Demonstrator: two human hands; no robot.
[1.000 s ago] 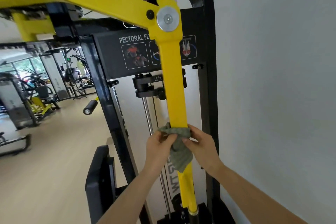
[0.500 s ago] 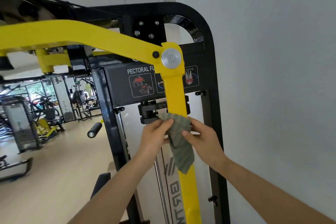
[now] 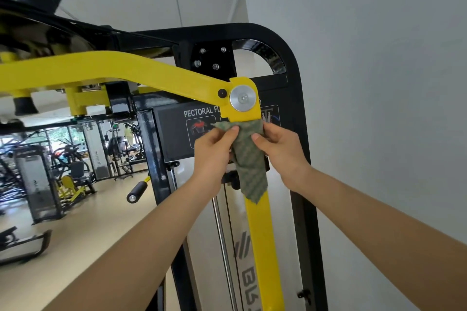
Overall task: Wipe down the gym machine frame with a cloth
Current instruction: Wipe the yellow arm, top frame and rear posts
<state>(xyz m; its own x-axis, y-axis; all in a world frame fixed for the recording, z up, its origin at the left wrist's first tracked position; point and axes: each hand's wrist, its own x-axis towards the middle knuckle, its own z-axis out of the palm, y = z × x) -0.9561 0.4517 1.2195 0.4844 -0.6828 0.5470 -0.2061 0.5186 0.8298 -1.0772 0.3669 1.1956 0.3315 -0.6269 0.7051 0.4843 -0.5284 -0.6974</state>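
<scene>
A: Seeing what nearest, centre of the frame?
B: Seeing the left hand [image 3: 214, 149] and the right hand [image 3: 278, 151], each pinching the green checked cloth [image 3: 249, 159] with curled fingers and thumb, one on either side

A: And finding the cloth where?
B: Wrapped over the front of the upright yellow lever arm [image 3: 261, 235], just below the silver pivot disc [image 3: 243, 98], with a loose tail hanging down the arm

A: Behind that?
B: Looking at the black machine frame [image 3: 297, 88] with a "PECTORAL FL" placard [image 3: 174, 134], partly hidden by the hands. To the right, white wall [image 3: 379, 83]

A: Farther off, left side?
B: Picking out a black foam roller [image 3: 137, 190] lower left of the placard, then other gym machines [image 3: 38, 179] on a pale wood floor [image 3: 88, 230]
</scene>
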